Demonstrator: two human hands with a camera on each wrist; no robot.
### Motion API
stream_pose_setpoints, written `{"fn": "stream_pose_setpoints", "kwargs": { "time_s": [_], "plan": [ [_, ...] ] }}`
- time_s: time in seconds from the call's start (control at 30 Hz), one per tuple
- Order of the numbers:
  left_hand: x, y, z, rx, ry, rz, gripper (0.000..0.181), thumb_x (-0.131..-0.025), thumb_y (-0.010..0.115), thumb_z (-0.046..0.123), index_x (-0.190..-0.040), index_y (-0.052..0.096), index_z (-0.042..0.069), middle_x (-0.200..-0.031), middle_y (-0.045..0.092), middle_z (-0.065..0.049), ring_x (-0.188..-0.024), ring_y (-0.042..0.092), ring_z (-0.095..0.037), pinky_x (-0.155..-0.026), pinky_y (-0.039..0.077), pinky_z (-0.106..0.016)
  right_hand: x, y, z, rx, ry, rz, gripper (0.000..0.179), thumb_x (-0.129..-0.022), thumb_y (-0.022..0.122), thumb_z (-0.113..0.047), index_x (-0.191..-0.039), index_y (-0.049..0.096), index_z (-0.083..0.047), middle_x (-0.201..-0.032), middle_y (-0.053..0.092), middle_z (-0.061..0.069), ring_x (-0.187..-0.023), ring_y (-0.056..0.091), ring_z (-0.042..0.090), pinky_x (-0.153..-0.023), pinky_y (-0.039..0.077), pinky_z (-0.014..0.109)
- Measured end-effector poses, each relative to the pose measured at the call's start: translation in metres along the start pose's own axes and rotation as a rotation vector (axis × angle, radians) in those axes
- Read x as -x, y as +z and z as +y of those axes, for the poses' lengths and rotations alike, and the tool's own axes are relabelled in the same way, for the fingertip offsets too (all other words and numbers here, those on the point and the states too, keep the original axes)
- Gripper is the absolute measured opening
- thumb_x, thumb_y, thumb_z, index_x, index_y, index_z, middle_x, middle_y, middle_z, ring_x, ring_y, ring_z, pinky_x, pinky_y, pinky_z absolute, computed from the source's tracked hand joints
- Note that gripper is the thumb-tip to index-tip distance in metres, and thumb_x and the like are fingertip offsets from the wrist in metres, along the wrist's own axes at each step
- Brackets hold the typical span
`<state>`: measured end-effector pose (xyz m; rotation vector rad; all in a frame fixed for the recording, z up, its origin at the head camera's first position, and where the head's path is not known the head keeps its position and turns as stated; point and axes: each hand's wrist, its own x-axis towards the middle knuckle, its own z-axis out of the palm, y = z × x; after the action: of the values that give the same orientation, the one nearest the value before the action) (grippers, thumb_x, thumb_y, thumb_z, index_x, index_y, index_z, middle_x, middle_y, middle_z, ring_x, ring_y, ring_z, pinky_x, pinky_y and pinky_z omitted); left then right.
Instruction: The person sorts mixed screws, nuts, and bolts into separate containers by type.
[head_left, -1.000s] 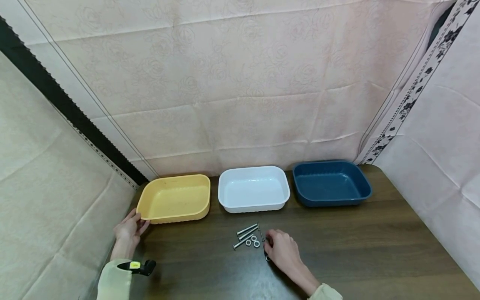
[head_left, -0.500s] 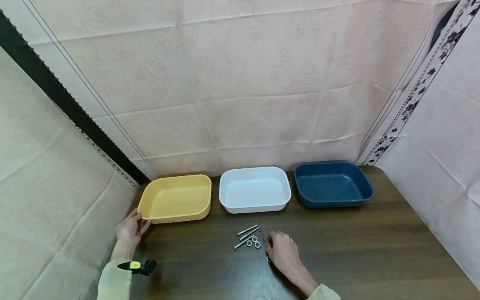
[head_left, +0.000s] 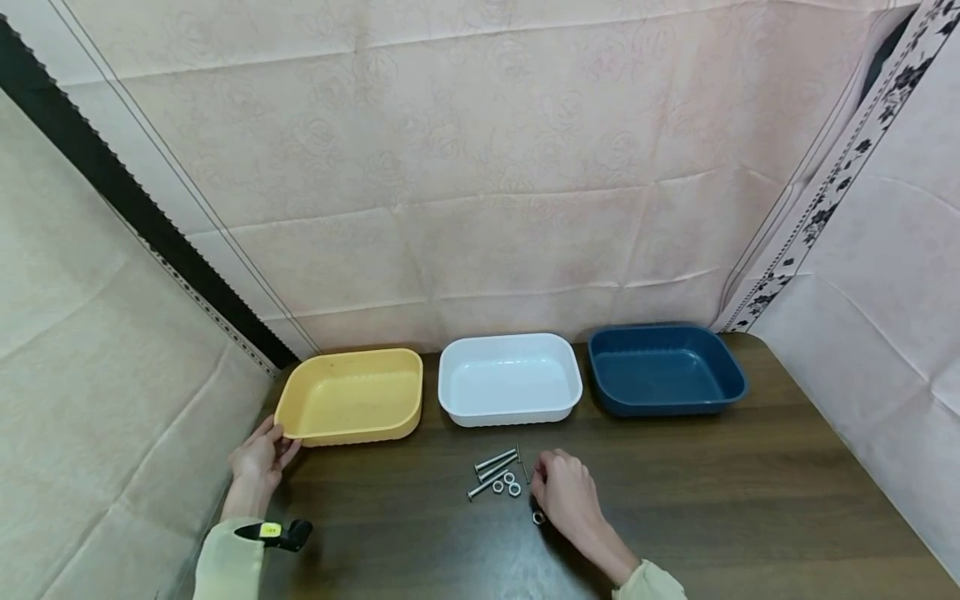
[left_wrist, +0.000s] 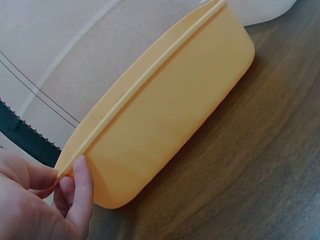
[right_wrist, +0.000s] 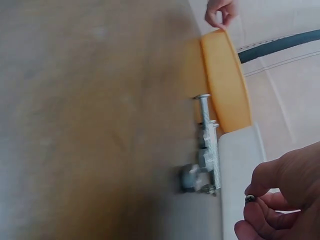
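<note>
In the head view my left hand (head_left: 258, 464) grips the near left corner of the yellow tray (head_left: 352, 439). The left wrist view has its thumb and fingers (left_wrist: 83, 195) pinching the rim. My right hand (head_left: 566, 492) is raised a little to the right of the hardware. Between its thumb and fingertips, the right wrist view reveals a small screw (right_wrist: 250, 198), seen end-on, most of it hidden. Beside that hand lie steel bolts (head_left: 492, 483), several nuts (head_left: 514, 490) and a thin screw (head_left: 524, 472). A lone nut (head_left: 538, 517) sits below the right hand.
A white tray (head_left: 510, 416) stands in the middle at the back, with a blue tray (head_left: 667, 408) to its right. All three trays line the back of the wooden table (head_left: 750, 500). Cloth walls (head_left: 480, 192) enclose the back and both sides.
My right hand has lifted slightly away from the table, and the lone nut beneath it shows more fully. The left hand and the trays keep their places.
</note>
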<state>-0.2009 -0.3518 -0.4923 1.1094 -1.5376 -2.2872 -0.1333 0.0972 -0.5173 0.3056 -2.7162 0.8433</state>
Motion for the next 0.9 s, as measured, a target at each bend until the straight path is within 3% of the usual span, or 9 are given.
{"fn": "stream_pose_setpoints", "kwargs": {
  "time_s": [0.3,0.53,0.73,0.9],
  "plan": [
    [0.001,0.001,0.001,0.004,-0.006,0.0,0.052,-0.103,0.053,0.005,-0.153,0.043,0.012,-0.093,0.064,0.002,-0.074,0.063,-0.01,-0.074,0.06,-0.027,-0.022,-0.002,-0.024,-0.073,-0.095,0.03,0.014,-0.073,0.07,0.006,-0.076,0.066,-0.007,-0.07,0.054,-0.003,-0.061,0.053,0.011,-0.05,0.046,0.026],
    [0.001,0.0,0.001,-0.007,-0.002,-0.002,0.052,-0.103,0.052,0.006,-0.154,0.041,0.013,-0.084,0.065,0.004,-0.07,0.062,-0.009,-0.072,0.06,-0.027,-0.045,0.002,-0.052,-0.101,-0.201,0.027,0.012,-0.079,0.072,0.002,-0.078,0.067,-0.008,-0.072,0.06,-0.001,-0.064,0.058,0.013,-0.055,0.052,0.028],
    [0.003,0.0,0.002,-0.019,0.013,-0.036,0.053,-0.103,0.051,0.005,-0.154,0.039,0.012,-0.082,0.064,0.004,-0.069,0.062,-0.008,-0.072,0.059,-0.026,-0.069,0.004,-0.074,-0.123,-0.251,0.007,0.008,-0.08,0.069,0.002,-0.082,0.07,-0.005,-0.075,0.061,0.002,-0.066,0.059,0.014,-0.057,0.053,0.027],
    [0.001,0.0,0.002,-0.002,0.002,-0.023,0.053,-0.103,0.052,0.005,-0.154,0.04,0.013,-0.082,0.065,0.005,-0.068,0.063,-0.009,-0.071,0.06,-0.026,-0.087,0.011,-0.089,-0.112,-0.283,-0.011,0.006,-0.081,0.071,0.001,-0.082,0.07,-0.005,-0.074,0.061,0.002,-0.065,0.058,0.013,-0.056,0.051,0.025]
  ]
}}
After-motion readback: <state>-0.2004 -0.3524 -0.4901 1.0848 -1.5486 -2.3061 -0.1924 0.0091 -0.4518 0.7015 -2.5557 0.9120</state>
